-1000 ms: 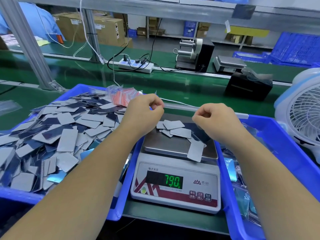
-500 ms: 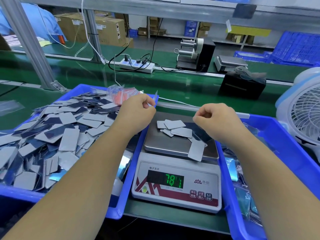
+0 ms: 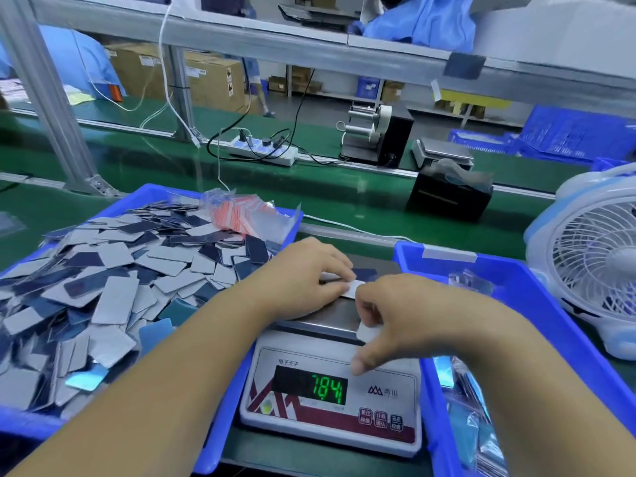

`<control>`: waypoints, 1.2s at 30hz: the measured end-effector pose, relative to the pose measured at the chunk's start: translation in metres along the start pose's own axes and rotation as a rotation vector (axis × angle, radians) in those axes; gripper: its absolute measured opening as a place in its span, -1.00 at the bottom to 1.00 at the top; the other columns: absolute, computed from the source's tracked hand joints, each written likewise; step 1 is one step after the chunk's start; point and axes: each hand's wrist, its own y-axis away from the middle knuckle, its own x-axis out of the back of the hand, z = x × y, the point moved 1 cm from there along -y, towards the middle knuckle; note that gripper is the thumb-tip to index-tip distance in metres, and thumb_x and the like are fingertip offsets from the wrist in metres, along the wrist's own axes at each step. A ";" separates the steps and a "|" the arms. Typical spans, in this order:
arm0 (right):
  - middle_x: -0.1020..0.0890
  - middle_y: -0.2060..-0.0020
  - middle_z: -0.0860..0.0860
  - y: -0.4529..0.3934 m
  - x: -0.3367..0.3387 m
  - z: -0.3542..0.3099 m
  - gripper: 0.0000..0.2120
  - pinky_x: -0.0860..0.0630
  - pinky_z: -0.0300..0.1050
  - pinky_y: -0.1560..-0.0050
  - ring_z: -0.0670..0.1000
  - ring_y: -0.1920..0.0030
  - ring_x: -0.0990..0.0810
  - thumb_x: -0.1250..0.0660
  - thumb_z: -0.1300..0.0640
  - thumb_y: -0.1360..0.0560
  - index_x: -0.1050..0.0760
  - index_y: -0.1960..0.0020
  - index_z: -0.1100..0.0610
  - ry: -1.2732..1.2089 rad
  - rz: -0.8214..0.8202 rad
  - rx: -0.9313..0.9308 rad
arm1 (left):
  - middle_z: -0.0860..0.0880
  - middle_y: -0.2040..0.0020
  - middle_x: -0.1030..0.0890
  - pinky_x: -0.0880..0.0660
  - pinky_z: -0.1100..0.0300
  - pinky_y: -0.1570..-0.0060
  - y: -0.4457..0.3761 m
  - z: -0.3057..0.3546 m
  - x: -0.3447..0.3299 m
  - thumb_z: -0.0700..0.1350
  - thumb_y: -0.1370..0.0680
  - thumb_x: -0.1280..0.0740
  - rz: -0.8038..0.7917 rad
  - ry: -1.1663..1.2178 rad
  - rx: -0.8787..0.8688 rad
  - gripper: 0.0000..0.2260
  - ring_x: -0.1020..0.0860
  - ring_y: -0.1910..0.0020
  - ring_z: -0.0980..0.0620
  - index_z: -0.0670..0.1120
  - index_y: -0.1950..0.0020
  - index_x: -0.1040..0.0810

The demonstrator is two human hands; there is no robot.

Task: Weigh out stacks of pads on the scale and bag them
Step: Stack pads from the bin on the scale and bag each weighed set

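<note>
A white digital scale (image 3: 330, 407) stands between two blue bins, and its green display reads 784. Both hands are down over its steel pan (image 3: 323, 320). My left hand (image 3: 303, 270) pinches grey pads (image 3: 351, 283) at the back of the pan. My right hand (image 3: 406, 315) curls round more grey pads (image 3: 366, 330) at the pan's front edge. My hands hide most of the pads on the pan. The left blue bin (image 3: 220, 401) is heaped with loose grey and dark blue pads (image 3: 113, 290).
A bundle of clear bags with red strips (image 3: 241, 215) lies at the left bin's far corner. The right blue bin (image 3: 537, 304) holds bagged pads (image 3: 461, 401). A white fan (image 3: 592, 263) stands at far right. Behind run a green conveyor (image 3: 344, 201), a power strip (image 3: 265, 149) and a black box (image 3: 447, 197).
Both hands dropped from above the scale onto its pan and closed on the scattered pads, gathering them together. The display went from 790 to 784.
</note>
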 end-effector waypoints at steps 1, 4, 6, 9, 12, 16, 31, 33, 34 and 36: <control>-0.52 0.19 -0.13 0.000 -0.001 -0.002 -0.51 -0.40 -0.12 0.28 -0.15 0.22 -0.42 -0.50 -0.34 -0.23 -0.36 0.17 -0.03 0.012 0.013 0.000 | 0.16 -0.17 -0.64 -0.37 0.20 -0.21 0.000 -0.001 -0.001 -0.04 -0.57 -0.40 -0.002 0.006 0.004 -0.85 -0.45 -0.11 0.18 0.07 -0.11 -0.72; -0.54 0.21 -0.10 0.001 0.000 -0.003 -0.69 -0.44 -0.09 0.25 -0.15 0.25 -0.42 -0.47 -0.12 -0.32 -0.39 0.19 -0.01 0.022 0.071 0.004 | 0.18 -0.17 -0.63 -0.37 0.22 -0.21 0.000 -0.002 -0.001 -0.03 -0.57 -0.40 -0.009 0.025 0.024 -0.85 -0.43 -0.11 0.21 0.08 -0.10 -0.72; -0.54 0.23 -0.09 0.005 0.004 -0.002 -0.82 -0.43 -0.11 0.30 -0.16 0.26 -0.40 -0.39 -0.01 -0.34 -0.40 0.21 0.00 0.037 0.072 0.026 | 0.19 -0.17 -0.62 -0.37 0.22 -0.21 0.000 -0.003 -0.001 -0.03 -0.57 -0.40 -0.019 0.029 0.037 -0.85 -0.43 -0.12 0.20 0.09 -0.10 -0.72; -0.53 0.34 -0.13 0.011 0.015 0.005 -0.90 -0.29 -0.25 0.41 -0.17 0.33 -0.42 -0.34 0.03 -0.32 -0.42 0.27 -0.01 -0.024 0.128 0.055 | 0.21 -0.18 -0.62 -0.36 0.23 -0.21 -0.001 -0.004 -0.002 -0.03 -0.57 -0.41 -0.031 0.043 0.046 -0.86 -0.44 -0.13 0.18 0.09 -0.09 -0.72; -0.57 0.40 -0.19 0.012 0.031 0.019 -0.94 -0.37 -0.28 0.40 -0.20 0.40 -0.50 -0.34 0.08 -0.32 -0.46 0.27 -0.02 -0.205 0.174 0.055 | 0.22 -0.17 -0.62 -0.37 0.25 -0.20 -0.002 -0.005 -0.001 -0.02 -0.56 -0.41 -0.031 0.058 0.048 -0.87 -0.42 -0.11 0.23 0.09 -0.08 -0.72; -0.59 0.49 0.03 0.004 0.031 0.036 -0.82 -0.48 -0.13 0.44 0.02 0.45 -0.58 -0.35 0.32 -0.44 -0.50 0.27 0.10 -0.742 0.219 0.056 | 0.33 -0.09 -0.59 -0.37 0.37 -0.17 0.000 -0.007 0.000 -0.01 -0.57 -0.41 -0.019 0.098 0.053 -0.82 -0.40 -0.05 0.41 0.12 -0.15 -0.69; -0.49 0.45 0.02 -0.041 -0.011 0.032 -0.88 -0.30 -0.28 0.57 -0.04 0.52 -0.43 -0.37 0.32 -0.51 -0.56 0.06 0.12 -1.458 0.338 -0.195 | 0.31 -0.08 -0.60 -0.42 0.54 0.01 0.007 -0.006 0.009 -0.31 -0.54 -0.22 0.009 0.425 0.248 -0.45 -0.52 -0.08 0.43 0.24 -0.39 -0.42; -0.50 0.47 0.00 -0.042 -0.014 0.028 -0.90 -0.26 -0.28 0.58 -0.05 0.53 -0.41 -0.39 0.30 -0.50 -0.58 0.04 0.13 -1.454 0.384 -0.178 | 0.23 -0.10 -0.61 -0.48 0.43 -0.04 0.006 -0.005 0.009 -0.34 -0.53 -0.19 0.034 0.463 0.248 -0.47 -0.57 -0.06 0.31 0.23 -0.33 -0.43; -0.51 0.48 -0.03 -0.043 -0.016 0.025 -0.92 -0.26 -0.28 0.57 -0.06 0.53 -0.40 -0.41 0.28 -0.50 -0.59 0.06 0.13 -1.391 0.403 -0.161 | 0.18 -0.11 -0.62 -0.50 0.36 -0.10 0.006 -0.005 0.009 -0.36 -0.53 -0.16 0.048 0.487 0.249 -0.47 -0.59 -0.08 0.27 0.21 -0.30 -0.44; -0.59 0.46 -0.12 -0.046 -0.019 0.021 -0.94 -0.35 -0.29 0.47 -0.09 0.47 -0.47 -0.46 0.19 -0.47 -0.63 0.11 0.05 -1.101 0.454 -0.145 | 0.11 -0.10 -0.62 -0.53 0.29 -0.11 0.005 -0.004 0.010 -0.37 -0.53 -0.12 0.085 0.522 0.253 -0.50 -0.61 -0.08 0.23 0.16 -0.27 -0.46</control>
